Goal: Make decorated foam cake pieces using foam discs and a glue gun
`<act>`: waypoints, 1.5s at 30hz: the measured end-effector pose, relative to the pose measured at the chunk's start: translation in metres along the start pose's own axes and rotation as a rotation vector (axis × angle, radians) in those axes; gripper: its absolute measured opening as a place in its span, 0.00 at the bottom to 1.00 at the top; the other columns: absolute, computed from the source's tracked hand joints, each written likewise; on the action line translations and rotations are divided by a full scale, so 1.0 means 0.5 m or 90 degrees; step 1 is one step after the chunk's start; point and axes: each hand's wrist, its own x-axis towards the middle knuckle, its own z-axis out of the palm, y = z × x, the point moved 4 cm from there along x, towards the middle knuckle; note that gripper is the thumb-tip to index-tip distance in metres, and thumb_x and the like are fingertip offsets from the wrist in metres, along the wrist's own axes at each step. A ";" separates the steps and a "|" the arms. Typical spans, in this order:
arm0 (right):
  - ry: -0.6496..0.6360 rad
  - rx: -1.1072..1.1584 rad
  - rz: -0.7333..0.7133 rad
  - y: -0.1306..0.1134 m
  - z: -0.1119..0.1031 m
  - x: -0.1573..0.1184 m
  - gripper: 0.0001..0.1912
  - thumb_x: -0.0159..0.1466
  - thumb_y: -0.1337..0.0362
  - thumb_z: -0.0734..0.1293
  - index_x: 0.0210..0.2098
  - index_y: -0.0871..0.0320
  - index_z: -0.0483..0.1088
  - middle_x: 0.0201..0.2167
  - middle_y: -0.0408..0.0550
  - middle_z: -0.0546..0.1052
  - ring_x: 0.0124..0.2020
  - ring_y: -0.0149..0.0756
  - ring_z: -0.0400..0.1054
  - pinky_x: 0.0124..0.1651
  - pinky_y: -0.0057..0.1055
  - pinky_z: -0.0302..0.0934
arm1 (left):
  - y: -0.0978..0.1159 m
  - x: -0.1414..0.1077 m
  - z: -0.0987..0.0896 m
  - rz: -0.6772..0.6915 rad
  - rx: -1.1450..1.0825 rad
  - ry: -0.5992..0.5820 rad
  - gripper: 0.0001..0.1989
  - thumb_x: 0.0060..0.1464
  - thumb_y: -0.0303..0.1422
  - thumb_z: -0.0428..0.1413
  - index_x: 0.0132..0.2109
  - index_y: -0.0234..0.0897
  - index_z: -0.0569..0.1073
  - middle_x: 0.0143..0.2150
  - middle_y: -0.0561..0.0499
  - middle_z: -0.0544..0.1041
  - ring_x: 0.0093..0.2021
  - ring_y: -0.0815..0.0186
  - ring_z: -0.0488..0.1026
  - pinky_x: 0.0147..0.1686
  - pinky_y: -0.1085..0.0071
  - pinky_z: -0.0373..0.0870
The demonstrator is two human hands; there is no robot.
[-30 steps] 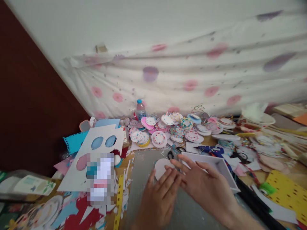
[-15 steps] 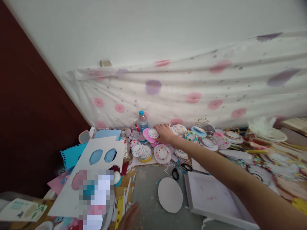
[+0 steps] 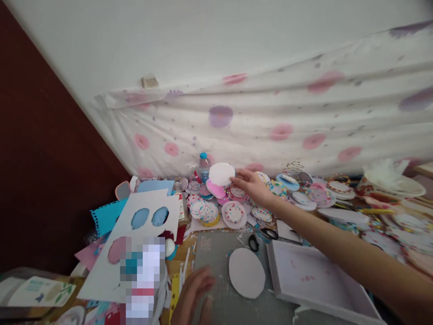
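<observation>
My right hand (image 3: 252, 186) reaches out to the back of the table and pinches the right edge of a white oval disc (image 3: 221, 174), which is tilted up above a pink disc (image 3: 215, 189). My left hand (image 3: 198, 293) is low in the view, over the left part of the grey mat (image 3: 216, 253), fingers apart and nothing in them. Another white oval (image 3: 246, 273) lies flat on the mat. Behind the mat are piles of round discs edged with coloured dots (image 3: 234, 215).
Black-handled scissors (image 3: 253, 243) lie behind the oval. On the right is a white box tray (image 3: 314, 275); on the left, a white sheet with oval holes (image 3: 135, 246). A bottle (image 3: 204, 168) and a bowl (image 3: 392, 185) stand near the curtained wall.
A white disc now shows lifted in my right hand, which was reaching into the pile. My left hand has come further into view over the mat. The view has shifted slightly.
</observation>
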 end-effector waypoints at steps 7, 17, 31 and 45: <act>-0.080 0.007 -0.324 -0.173 -0.003 -0.252 0.20 0.65 0.75 0.59 0.52 0.53 0.70 0.52 0.51 0.75 0.55 0.39 0.67 0.56 0.40 0.63 | 0.116 0.059 0.117 -0.169 -0.454 -0.134 0.28 0.50 0.48 0.59 0.55 0.41 0.72 0.55 0.40 0.74 0.56 0.49 0.70 0.54 0.55 0.69; 0.019 0.217 0.087 -0.168 -0.025 -0.381 0.12 0.65 0.60 0.63 0.49 0.48 0.67 0.42 0.52 0.74 0.40 0.40 0.71 0.39 0.35 0.69 | 0.129 0.007 0.125 -0.277 -0.295 0.007 0.31 0.47 0.41 0.64 0.57 0.39 0.68 0.47 0.44 0.78 0.44 0.58 0.77 0.34 0.74 0.74; -0.047 0.115 0.234 -0.108 0.074 -0.436 0.11 0.64 0.55 0.64 0.30 0.55 0.65 0.19 0.39 0.66 0.19 0.29 0.60 0.22 0.24 0.55 | 0.052 -0.048 0.126 -0.339 -0.226 -0.077 0.32 0.50 0.44 0.60 0.60 0.41 0.65 0.59 0.42 0.71 0.55 0.52 0.71 0.43 0.66 0.73; -0.195 -0.233 0.061 -0.065 0.068 -0.302 0.11 0.65 0.67 0.59 0.39 0.60 0.73 0.27 0.48 0.78 0.26 0.33 0.71 0.29 0.26 0.60 | -0.082 -0.004 0.023 -0.444 -0.301 0.110 0.23 0.48 0.34 0.64 0.52 0.37 0.72 0.53 0.42 0.75 0.52 0.55 0.74 0.45 0.64 0.74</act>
